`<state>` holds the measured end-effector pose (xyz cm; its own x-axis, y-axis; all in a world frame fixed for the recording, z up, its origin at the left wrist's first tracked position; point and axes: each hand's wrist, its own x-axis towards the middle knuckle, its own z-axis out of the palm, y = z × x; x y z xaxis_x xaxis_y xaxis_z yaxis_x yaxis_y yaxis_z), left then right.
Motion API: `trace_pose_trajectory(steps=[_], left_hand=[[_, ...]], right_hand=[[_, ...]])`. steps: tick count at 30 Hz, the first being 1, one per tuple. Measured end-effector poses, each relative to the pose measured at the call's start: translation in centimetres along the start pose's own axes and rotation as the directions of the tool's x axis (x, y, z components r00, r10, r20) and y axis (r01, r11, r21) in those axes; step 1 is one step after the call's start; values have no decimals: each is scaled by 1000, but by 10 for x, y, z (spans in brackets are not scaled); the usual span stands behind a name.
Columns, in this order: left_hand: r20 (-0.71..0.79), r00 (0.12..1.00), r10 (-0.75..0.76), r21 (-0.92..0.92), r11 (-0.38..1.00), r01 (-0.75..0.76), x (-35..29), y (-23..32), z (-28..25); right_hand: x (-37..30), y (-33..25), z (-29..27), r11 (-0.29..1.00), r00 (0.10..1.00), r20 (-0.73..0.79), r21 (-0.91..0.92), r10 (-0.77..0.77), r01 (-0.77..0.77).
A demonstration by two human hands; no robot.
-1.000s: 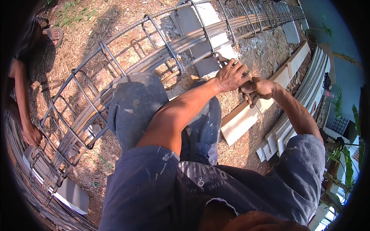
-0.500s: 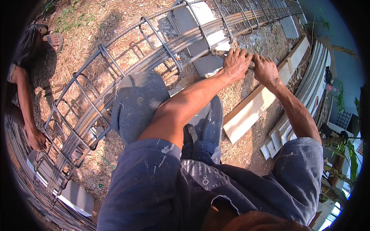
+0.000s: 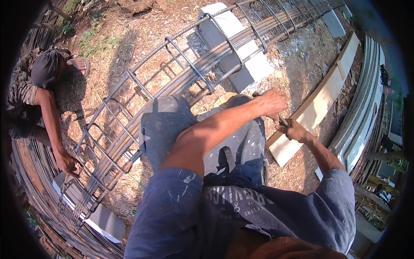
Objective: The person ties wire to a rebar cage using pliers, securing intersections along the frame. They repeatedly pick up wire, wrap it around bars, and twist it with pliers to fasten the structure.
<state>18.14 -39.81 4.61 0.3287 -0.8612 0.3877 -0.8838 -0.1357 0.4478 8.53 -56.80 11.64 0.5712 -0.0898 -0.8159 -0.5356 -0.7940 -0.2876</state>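
My left hand [image 3: 272,103] is closed around a dark metal tool that looks like pincers [image 3: 282,120]. My fingers cover most of it; its dark head pokes out just left of the hand. My right hand [image 3: 296,131], slightly lower and to the right, is closed on the handle end. Both hands are above the ground to the right of my knees, apart from the steel. Left of them a long rebar cage [image 3: 189,69] curves from lower left to upper right, with square stirrups spaced along a bundle of bars.
Pale blocks [image 3: 254,64] lie beneath the cage. A co-worker's hand [image 3: 67,164] touches the cage's left end. Rebar lengths [image 3: 32,185] lie at lower left. To the right are a wooden plank [image 3: 312,110] and a stack of long grey-white pieces [image 3: 360,112].
Both hands and the tool have come away from the cage's near bar, moving down toward me. The view has shifted, showing more of the co-worker at left.
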Motion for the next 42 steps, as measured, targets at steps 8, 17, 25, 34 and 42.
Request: trace_pose_trajectory(steps=[8,17,25,34,42], left_hand=[[137,972,193,92,974,-207,-26,59,16],[74,996,57,109,992,-64,-4,112,12],[176,937,-303,-211,918,337,25,110,-33],[141,687,-713,60,699,713,15,15,-194],[-383,195,-903,148,149,978,-127,-200,-219]], right_hand=[[-55,64,71,999,913,-406,4,-31,36],[-41,102,29,985,674,-734,-164,-80,-61],[-63,72,41,672,739,-521,364,-428,645],[-65,124,71,382,977,-115,907,-180,177],[-7,73,28,21,995,-99,995,-22,99]])
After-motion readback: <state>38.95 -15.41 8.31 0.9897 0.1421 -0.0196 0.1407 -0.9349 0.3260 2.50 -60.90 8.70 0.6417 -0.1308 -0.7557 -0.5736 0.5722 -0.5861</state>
